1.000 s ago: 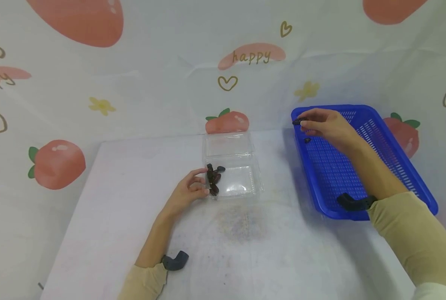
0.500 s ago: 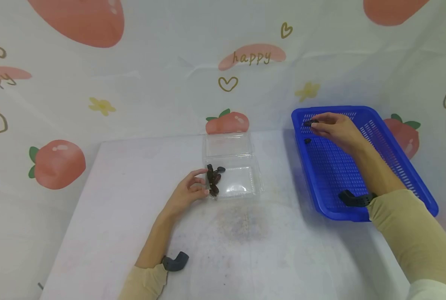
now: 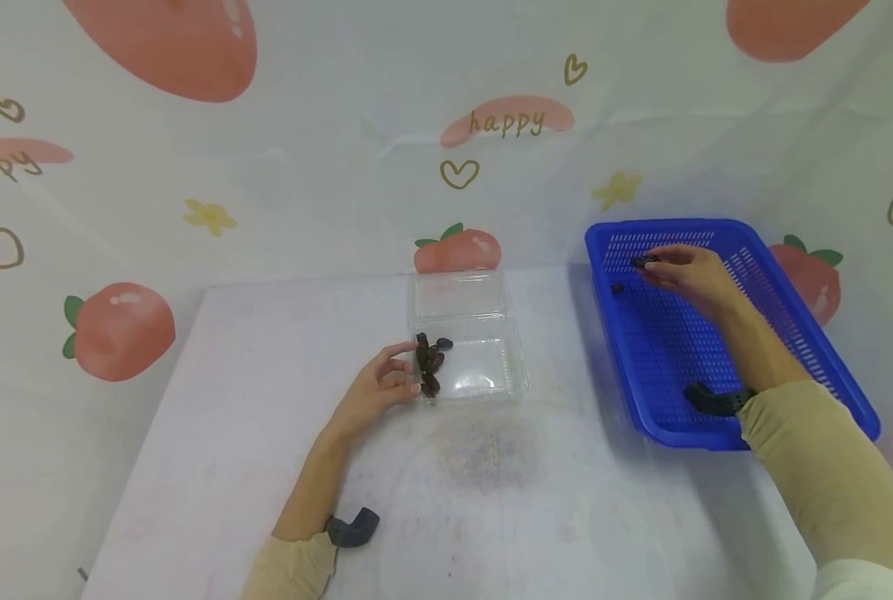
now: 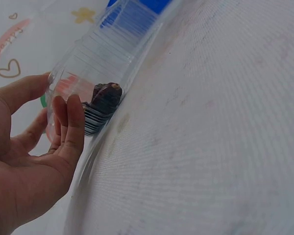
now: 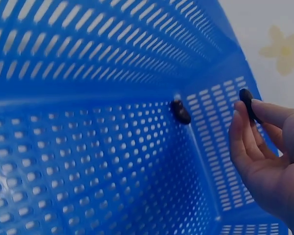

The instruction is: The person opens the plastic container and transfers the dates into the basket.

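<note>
In the head view my left hand (image 3: 374,387) rests against the left side of a clear plastic clamshell box (image 3: 484,367), touching it with its fingertips. Several dark, wrinkled dates (image 3: 428,358) lie bunched along that side of the box; in the left wrist view the dates (image 4: 107,100) show through the clear wall. Over the far left part of a blue plastic basket (image 3: 626,367), my right hand (image 3: 689,275) pinches one date (image 3: 644,261) between thumb and fingers. Another date (image 5: 180,112) lies on the basket floor near the far end, apart from the hand.
The box's lid (image 3: 457,293) is laid back toward the wall cloth. A white cover (image 3: 281,350) is spread over the table. The basket's raised rim (image 3: 619,392) surrounds slotted walls at the right. Dark camera mounts (image 3: 352,527) sit on both wrists.
My right hand has moved right and slightly nearer with the pinched date, from the basket's far left rim to over its inside. The left hand stays at the box; the view has shifted slightly.
</note>
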Available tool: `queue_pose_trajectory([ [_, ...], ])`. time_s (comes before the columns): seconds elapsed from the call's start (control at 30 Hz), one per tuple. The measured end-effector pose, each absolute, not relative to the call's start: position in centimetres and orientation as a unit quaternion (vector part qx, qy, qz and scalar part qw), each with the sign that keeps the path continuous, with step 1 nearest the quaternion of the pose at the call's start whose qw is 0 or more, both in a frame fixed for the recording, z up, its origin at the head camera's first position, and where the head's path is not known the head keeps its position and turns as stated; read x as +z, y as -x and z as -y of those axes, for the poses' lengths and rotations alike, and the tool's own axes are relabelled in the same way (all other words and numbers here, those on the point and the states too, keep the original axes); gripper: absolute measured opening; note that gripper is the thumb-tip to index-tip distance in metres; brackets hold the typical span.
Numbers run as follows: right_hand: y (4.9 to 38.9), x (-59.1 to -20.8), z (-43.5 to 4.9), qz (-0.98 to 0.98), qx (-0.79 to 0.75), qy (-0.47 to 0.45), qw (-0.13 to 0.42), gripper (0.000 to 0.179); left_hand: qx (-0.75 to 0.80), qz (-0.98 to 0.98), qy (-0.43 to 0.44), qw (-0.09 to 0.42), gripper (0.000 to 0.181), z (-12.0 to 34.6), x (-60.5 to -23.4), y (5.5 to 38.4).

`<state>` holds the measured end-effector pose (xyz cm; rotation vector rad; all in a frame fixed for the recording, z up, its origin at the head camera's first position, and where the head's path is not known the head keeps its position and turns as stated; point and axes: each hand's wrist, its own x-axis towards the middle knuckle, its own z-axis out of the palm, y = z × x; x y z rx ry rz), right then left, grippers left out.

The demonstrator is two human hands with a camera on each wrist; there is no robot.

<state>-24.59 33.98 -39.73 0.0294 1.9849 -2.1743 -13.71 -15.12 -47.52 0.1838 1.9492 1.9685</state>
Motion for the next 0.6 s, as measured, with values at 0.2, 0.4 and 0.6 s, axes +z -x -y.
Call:
queue_pose_trajectory([
  [0.2, 24.9, -40.6, -34.9, -0.736, -0.671, -0.038, 0.084, 0.045, 0.697, -0.688, -0.075, 0.188, 0.066, 15.2, -47.6, 13.7],
  [0.4, 25.3, -41.9, -35.8, -0.782, -0.618, -0.044, 0.067, 0.037, 0.697, -0.689, -0.079, 0.18, 0.065, 15.0, -47.2, 13.6],
  [0.6, 25.8, -43.1, -36.1, -0.799, -0.593, -0.063, 0.073, 0.046, 0.702, -0.684, -0.076, 0.184, 0.065, 15.0, -47.2, 13.6],
])
